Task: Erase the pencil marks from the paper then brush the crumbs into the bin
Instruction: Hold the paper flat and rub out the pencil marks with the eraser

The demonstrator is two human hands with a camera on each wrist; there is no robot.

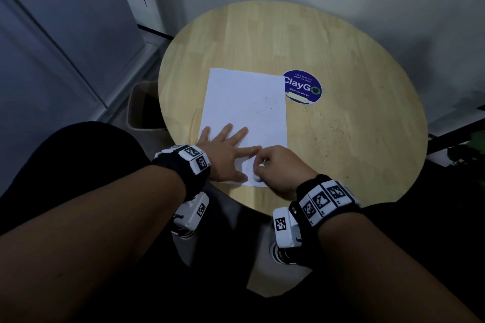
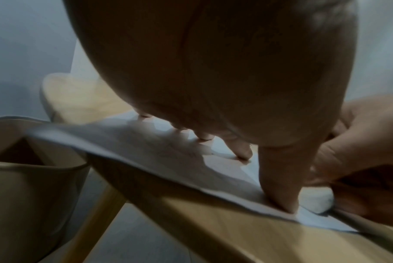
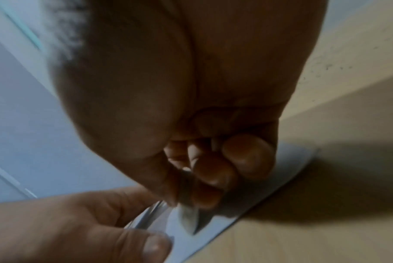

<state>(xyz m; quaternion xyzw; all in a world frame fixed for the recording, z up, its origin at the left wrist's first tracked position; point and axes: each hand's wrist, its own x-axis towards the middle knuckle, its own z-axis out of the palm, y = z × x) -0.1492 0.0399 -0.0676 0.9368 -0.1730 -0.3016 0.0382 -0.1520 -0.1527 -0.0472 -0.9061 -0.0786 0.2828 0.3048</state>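
A: Eyes on the paper (image 1: 245, 113), flat in the middle of the head view on the round wooden desk (image 1: 341, 139). Most of the sheet looks clean from here, with only faint specks towards its right half.

B: And the work is at the sheet's near edge, low centre of the frame. The right hand (image 1: 282, 168) is curled tight around a small white eraser (image 1: 258, 178), pinching it with the tip down on the paper.

A: The left hand (image 1: 225, 155) is the anchor: fingers straight and spread, pressing the sheet flat just beside the eraser.

B: So my read is that erasing is under way and possibly near its end. Brushing hasn't started, I'd say, since there are dark specks on the desk right of the sheet that may be crumbs.

A: The bin (image 1: 143, 105) waits at the left of the frame, below the desk edge and partly tucked under it. The left wrist view shows its pale wall (image 2: 33, 195) lower left.

B: Now the caveats. I can't make out any pencil marks under the hands, as both cover that corner. The wrist views are dim and blurred, and the right wrist view shows only a sliver of eraser (image 3: 188, 218) under the curled fingers (image 3: 213, 170).

A: Whether those specks are crumbs or the desk's grain is too small to tell. The blue round sticker (image 1: 302, 87) sits touching the sheet's upper right.
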